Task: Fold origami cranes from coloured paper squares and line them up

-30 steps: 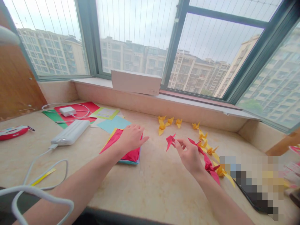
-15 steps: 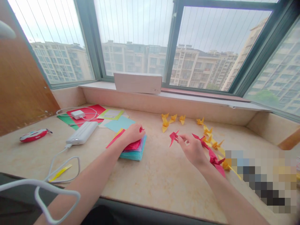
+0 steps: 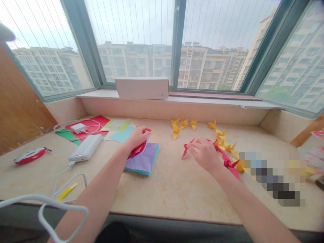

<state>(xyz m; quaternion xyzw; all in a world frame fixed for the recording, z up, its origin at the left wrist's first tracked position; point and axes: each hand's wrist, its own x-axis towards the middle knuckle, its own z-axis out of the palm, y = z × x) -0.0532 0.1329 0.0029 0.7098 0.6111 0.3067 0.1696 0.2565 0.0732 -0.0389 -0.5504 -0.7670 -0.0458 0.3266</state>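
Observation:
My left hand [image 3: 140, 135] is closed on red paper sheets [image 3: 138, 148], which are lifted and bent up at the upper left of a paper stack. Below them lies the stack's purple top sheet [image 3: 146, 158], with blue sheets showing at its edges. My right hand [image 3: 205, 153] pinches a red origami crane [image 3: 185, 151] low over the table, right of the stack. Its fingers partly hide the crane. Beyond that hand, more red cranes [image 3: 229, 161] and yellow cranes [image 3: 220, 134] form a line. Several yellow cranes [image 3: 176, 131] stand farther back.
On the left lie a white power bank [image 3: 86, 147] with a cable, a charger plug [image 3: 78, 128], a red-and-white tape-like object [image 3: 30, 156], a yellow strip [image 3: 68, 191] and loose coloured papers [image 3: 116, 125]. A white box [image 3: 141, 88] stands on the sill. Something at right is blurred out.
My left hand has raised the red sheets, uncovering the purple sheet. My right hand stays by the red crane, its fingers now covering more of it. The view has turned slightly right.

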